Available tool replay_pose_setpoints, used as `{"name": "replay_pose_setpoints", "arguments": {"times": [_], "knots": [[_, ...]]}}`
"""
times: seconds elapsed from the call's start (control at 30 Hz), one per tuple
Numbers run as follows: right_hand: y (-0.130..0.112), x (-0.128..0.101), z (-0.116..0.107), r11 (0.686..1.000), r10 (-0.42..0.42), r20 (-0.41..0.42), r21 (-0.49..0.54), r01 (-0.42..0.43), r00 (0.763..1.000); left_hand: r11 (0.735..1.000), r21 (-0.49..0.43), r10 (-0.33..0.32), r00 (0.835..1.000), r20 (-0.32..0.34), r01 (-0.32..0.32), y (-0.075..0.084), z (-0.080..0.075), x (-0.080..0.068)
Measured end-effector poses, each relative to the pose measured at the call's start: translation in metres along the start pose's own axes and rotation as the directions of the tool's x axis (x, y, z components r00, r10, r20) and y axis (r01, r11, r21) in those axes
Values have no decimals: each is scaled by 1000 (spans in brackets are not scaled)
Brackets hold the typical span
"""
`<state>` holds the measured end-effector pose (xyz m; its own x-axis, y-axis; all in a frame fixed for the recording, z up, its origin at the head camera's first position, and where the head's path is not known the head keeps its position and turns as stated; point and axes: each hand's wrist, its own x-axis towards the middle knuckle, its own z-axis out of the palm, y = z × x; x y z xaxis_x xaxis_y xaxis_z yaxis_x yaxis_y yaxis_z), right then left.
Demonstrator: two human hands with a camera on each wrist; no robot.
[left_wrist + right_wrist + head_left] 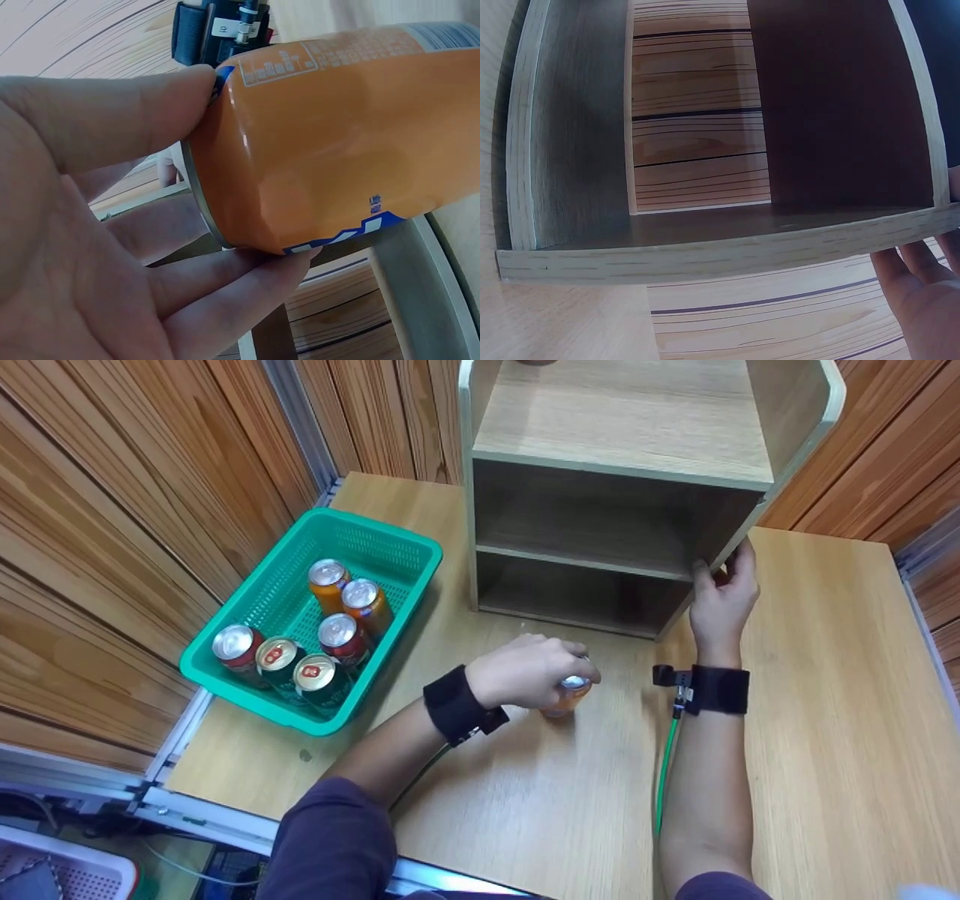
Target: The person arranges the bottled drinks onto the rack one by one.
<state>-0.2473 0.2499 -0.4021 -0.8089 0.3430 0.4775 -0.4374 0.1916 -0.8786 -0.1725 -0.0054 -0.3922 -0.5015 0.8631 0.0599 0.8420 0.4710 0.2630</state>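
Left grip [529, 671] is pinching the top end of an orange, cylindrical metal can [564, 705], thumb on one side and fingers on the other, at the middle of the pale wood-topped bench [825, 735], just near of the open-fronted, pale wooden shelf unit [622, 416]. Over on the right, the right grip [724, 600] is closed around the front edge of the unit's right side panel. So the step looks like handling one can while the unit is steadied! From here, the next move seems to call for a firm hold and a clean lift past the shelf edges, if a shelf is where it belongs. Off to the left, the green perforated plastic basket [367, 536] carries six more cans in orange, dark red and dark green.

Now the views split. From the head, the hand covers much of the can, and whether its base touches the wood, one cannot tell; the left wrist reveals its barcode and blue-and-white marking. The right wrist catches fingers against the panel's outer face, plus wood-grain planking [697, 142] through the unit's back. Only the head view has the basket.
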Motion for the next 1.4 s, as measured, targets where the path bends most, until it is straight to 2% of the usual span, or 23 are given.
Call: {"name": "replay_pose_setpoints", "arguments": {"times": [0.33, 0.53, 0.67, 0.77, 1.07, 1.17, 1.23, 1.3, 1.4], "knots": [[-1, 1, 4, 1000, -23, 3, -20, 23, 1000, 1000, -25, -4, 1000, 12, 5, -3, 9, -1], [0, 1, 4, 1000, -5, -4, -21, 5, 1000, 1000, -29, -11, 1000, 24, 12, -4, 12, 0], [1, 1, 4, 1000, -2, -13, -5, 2, 1000, 999, -42, -1, 1000, -13, 0, -8, 12, -1], [2, 2, 4, 1000, -3, -13, 0, 3, 1000, 997, -74, 0, 999, -35, -2, -12, 12, -1], [3, 0, 3, 1000, -8, -36, -12, 7, 999, 974, -228, 14, 1000, -27, -19, -28, 11, -4], [3, -1, 2, 1000, -6, -39, -22, 5, 999, 968, -250, -22, 997, -77, 2, -39, 4, -9], [3, -1, 2, 1000, -5, -39, -25, 4, 999, 969, -245, -58, 988, -144, 21, -46, -5, -12], [2, -1, 3, 1000, 1, -42, -24, -2, 999, 969, -245, -83, 967, -239, 23, -53, -14, -15], [2, -1, 5, 999, 1, -43, -33, -2, 999, 965, -264, -108, 921, -374, 6, -61, -28, -19]]}}
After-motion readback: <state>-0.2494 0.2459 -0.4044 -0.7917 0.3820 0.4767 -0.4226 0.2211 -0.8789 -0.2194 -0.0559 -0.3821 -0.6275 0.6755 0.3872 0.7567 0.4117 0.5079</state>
